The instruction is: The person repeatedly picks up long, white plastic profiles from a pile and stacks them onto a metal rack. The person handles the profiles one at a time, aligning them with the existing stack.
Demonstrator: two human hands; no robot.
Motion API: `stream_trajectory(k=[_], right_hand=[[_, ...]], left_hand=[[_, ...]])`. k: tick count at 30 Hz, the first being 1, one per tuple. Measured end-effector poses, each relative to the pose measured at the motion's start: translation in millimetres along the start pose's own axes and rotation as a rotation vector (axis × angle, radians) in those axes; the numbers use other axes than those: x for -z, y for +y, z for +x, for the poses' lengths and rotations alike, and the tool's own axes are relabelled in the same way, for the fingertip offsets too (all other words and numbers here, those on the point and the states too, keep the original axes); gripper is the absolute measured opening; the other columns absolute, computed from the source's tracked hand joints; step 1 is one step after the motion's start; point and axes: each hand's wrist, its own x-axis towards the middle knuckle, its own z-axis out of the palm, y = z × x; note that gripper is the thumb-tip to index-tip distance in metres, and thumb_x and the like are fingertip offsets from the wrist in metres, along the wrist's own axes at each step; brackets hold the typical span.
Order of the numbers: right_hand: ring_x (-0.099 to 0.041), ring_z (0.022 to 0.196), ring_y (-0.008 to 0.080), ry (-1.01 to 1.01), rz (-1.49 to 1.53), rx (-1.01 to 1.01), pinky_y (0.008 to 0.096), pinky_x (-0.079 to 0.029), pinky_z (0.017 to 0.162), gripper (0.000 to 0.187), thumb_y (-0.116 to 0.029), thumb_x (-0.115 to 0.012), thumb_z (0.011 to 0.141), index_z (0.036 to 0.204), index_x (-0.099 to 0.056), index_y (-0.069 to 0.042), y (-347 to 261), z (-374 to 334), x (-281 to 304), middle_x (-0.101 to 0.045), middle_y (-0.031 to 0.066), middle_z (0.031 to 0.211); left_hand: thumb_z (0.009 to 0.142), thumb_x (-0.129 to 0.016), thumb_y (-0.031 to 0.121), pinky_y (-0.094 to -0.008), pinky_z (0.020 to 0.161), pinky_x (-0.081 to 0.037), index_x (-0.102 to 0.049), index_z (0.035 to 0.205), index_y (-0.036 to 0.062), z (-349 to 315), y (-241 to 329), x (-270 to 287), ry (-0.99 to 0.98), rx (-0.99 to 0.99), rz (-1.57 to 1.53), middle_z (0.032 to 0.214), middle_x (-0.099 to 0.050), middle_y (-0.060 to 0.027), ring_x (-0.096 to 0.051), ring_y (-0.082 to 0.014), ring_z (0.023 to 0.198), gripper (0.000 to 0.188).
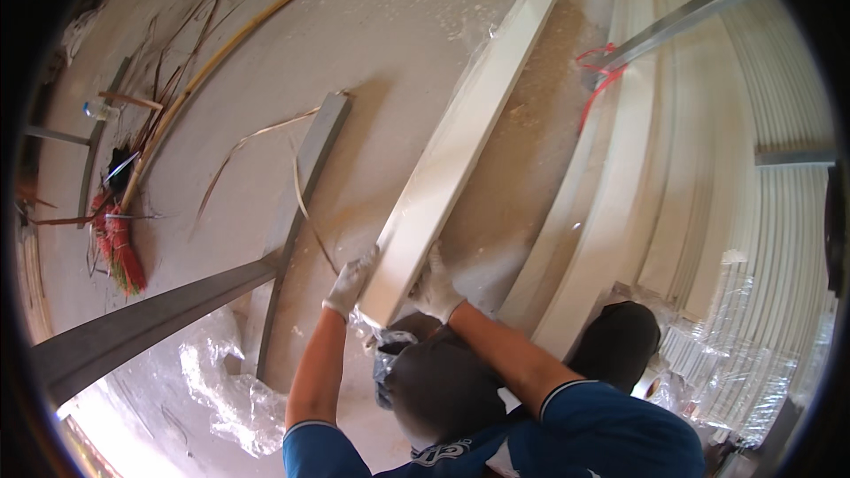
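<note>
A long, straight white panel (460,150) runs from in front of me to the far edge of the view. Its near end lies between my hands, above my knee, and thin clear film shows along its left edge. My left hand (352,281), in a white glove, grips the left side close to this end. On the opposite side my right hand (436,289), gloved too, is closed against the edge, its fingers partly hidden under the panel. A crumpled grey plastic bag (386,363) hangs below the near end.
Metal rack beams (168,310) stand at the left, near crumpled clear film (221,381). A broom with red bristles (119,248) lies farther left. Stacked white panels (699,168) fill the right, with red strapping (606,80) beside a metal bar (682,22).
</note>
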Motion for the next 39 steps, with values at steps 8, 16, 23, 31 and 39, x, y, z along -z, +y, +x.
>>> stream_trajectory(k=[8,16,23,31,39], right_hand=[[-0.055,0.123,0.0288,-0.013,0.116,0.208,0.0503,-0.048,0.101,0.092,-0.086,-0.031,0.083,0.139,-0.049,-0.015,-13,-22,15,-0.057,0.0088,0.133],[-0.045,0.132,0.0250,-0.236,-0.111,0.047,0.0443,-0.041,0.103,0.102,-0.089,-0.032,0.078,0.150,-0.035,-0.017,-62,-83,-10,-0.046,0.0075,0.146],[-0.054,0.122,0.0187,-0.367,-0.283,0.216,0.0368,-0.047,0.101,0.069,-0.035,-0.073,0.088,0.143,-0.038,-0.012,-107,-227,-59,-0.055,0.0040,0.131],[-0.058,0.113,0.0150,-0.197,-0.368,0.239,0.0335,-0.051,0.092,0.067,-0.035,-0.078,0.085,0.136,-0.045,-0.007,-125,-429,-176,-0.059,0.0053,0.124],[-0.061,0.113,0.0174,-0.268,-0.374,0.131,0.0364,-0.059,0.085,0.061,-0.034,-0.074,0.088,0.136,-0.044,-0.013,-117,-592,-320,-0.060,0.0041,0.123]], left_hand=[[0.056,-0.088,0.062,-0.0398,0.072,-0.053,-0.048,0.095,-0.0008,-26,37,-93,0.197,0.054,0.766,0.080,-0.066,-0.0156,-0.067,-0.0286,0.078,0.084],[0.067,-0.090,0.042,-0.0331,0.079,-0.054,-0.050,0.114,-0.0058,-60,122,-114,0.032,-0.067,0.115,0.106,-0.068,-0.0167,-0.067,-0.0216,0.093,0.078],[0.078,-0.078,0.053,-0.0309,0.094,-0.049,-0.048,0.135,-0.0029,-145,206,-158,-0.163,0.058,-0.208,0.122,-0.061,-0.0101,-0.059,-0.0191,0.114,0.086],[0.078,-0.077,0.053,-0.0328,0.097,-0.048,-0.049,0.140,0.0013,-298,331,-211,-0.078,0.168,-0.301,0.128,-0.060,-0.0077,-0.057,-0.0178,0.116,0.086],[0.086,-0.072,0.046,-0.0336,0.099,-0.048,-0.052,0.138,0.0004,-480,495,-214,-0.065,-0.032,-0.245,0.130,-0.061,-0.0093,-0.059,-0.0194,0.116,0.072]])
